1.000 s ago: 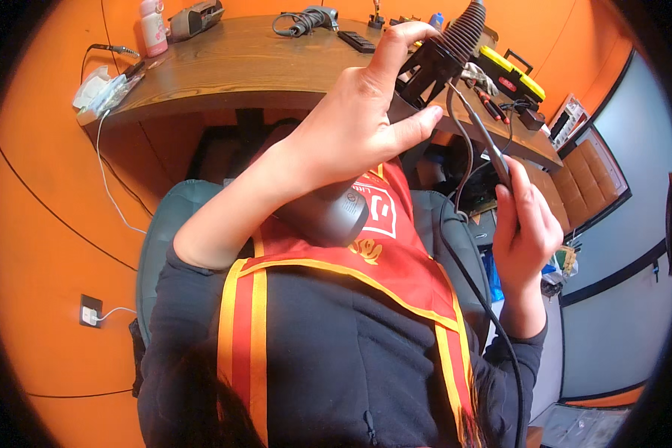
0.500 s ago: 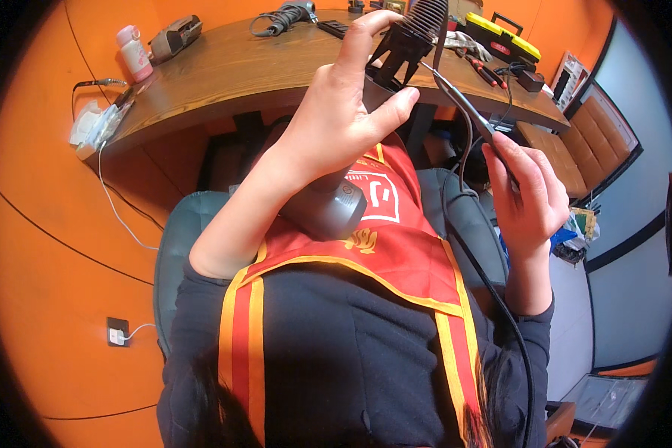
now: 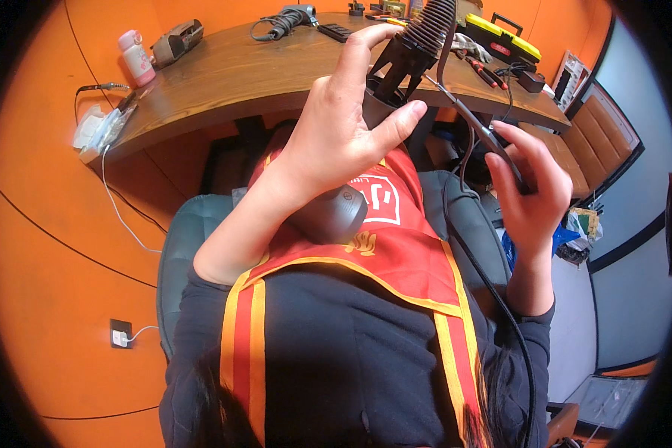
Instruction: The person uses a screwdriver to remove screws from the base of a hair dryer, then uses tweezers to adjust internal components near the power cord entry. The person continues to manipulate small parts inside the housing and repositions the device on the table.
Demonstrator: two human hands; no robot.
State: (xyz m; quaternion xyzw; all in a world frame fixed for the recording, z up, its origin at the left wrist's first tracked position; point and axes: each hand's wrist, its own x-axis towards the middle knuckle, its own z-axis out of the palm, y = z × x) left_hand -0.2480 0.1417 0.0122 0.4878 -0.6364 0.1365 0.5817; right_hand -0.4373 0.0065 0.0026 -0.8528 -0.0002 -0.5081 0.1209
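Note:
My left hand (image 3: 343, 127) is wrapped round the handle of a grey hair dryer (image 3: 332, 215), its rounded body lying against the red apron. From the handle's far end juts a black slotted piece with a ribbed cord sleeve (image 3: 429, 30); my forefinger stretches up beside it. Between the thumb and fingers of my right hand (image 3: 534, 179) is a slim dark pen-like tool (image 3: 481, 131). Its thin tip points up and left, close to the slotted piece; whether they touch I cannot tell. The dryer's black cord (image 3: 470, 254) hangs between my hands.
Beyond my hands a wooden table (image 3: 224, 82) carries a pink-and-white bottle (image 3: 136, 58), another grey corded appliance (image 3: 284, 22), red-handled pliers (image 3: 487, 73) and a black-and-yellow toolbox (image 3: 502, 39). A brown chair (image 3: 590, 138) stands at the right.
My right hand has shifted slightly and its fingers have opened a little round the tool. The tool's tip and the ribbed sleeve have moved slightly. My left hand keeps its hold.

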